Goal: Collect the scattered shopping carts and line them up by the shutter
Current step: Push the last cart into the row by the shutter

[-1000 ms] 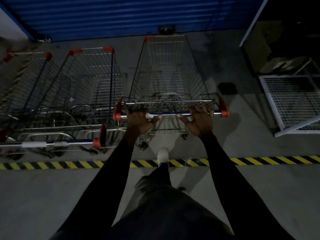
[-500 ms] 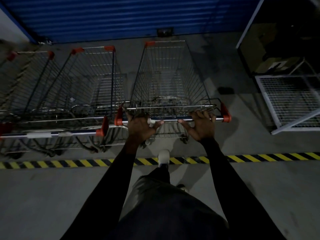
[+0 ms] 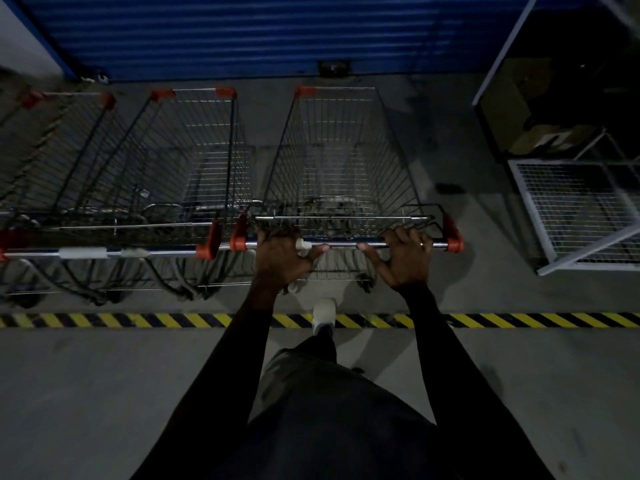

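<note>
A wire shopping cart (image 3: 341, 157) with red corner caps stands in front of me, nose toward the blue shutter (image 3: 263, 32). My left hand (image 3: 282, 258) grips its handle bar (image 3: 346, 244) near the left end. My right hand (image 3: 405, 259) grips the same bar near the right end. Immediately to its left stands a second cart (image 3: 194, 157), and a third cart (image 3: 52, 150) is at the far left. The handles of the held cart and the second cart are almost level.
A yellow-black hazard stripe (image 3: 121, 320) crosses the concrete floor just behind the carts. A white wire-mesh cage (image 3: 571, 209) stands at the right, with a dark framed enclosure (image 3: 554, 98) behind it. My white shoe (image 3: 323, 311) is on the stripe.
The held cart has come back toward me, away from the shutter; its handle now lines up with the neighbouring cart's handle. Both hands kept their grip on the bar.
</note>
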`<state>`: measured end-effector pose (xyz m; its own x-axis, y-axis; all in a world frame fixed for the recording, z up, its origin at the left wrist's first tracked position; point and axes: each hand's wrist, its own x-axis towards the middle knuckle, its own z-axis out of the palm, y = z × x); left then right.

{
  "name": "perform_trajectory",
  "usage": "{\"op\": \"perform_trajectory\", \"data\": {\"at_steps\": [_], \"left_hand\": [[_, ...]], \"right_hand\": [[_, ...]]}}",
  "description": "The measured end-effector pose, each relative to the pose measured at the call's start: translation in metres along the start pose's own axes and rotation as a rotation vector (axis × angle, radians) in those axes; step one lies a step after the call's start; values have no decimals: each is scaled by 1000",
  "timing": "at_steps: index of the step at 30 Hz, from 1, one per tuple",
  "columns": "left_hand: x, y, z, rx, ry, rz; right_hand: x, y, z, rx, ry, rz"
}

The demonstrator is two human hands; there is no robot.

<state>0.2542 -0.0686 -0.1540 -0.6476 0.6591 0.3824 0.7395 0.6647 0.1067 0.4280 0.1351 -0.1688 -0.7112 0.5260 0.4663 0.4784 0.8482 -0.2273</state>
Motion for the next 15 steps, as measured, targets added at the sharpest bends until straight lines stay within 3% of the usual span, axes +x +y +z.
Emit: {"op": "perform_trajectory", "data": {"at_steps": [12,15], "left_hand": [[-9,-5,-1,7,-103,12],[-18,0,-3,-68,-40,-52]], "right_hand": [[-13,-5,-5,25,16,-4],[-14,-5,-7,20,53,-20]]}}
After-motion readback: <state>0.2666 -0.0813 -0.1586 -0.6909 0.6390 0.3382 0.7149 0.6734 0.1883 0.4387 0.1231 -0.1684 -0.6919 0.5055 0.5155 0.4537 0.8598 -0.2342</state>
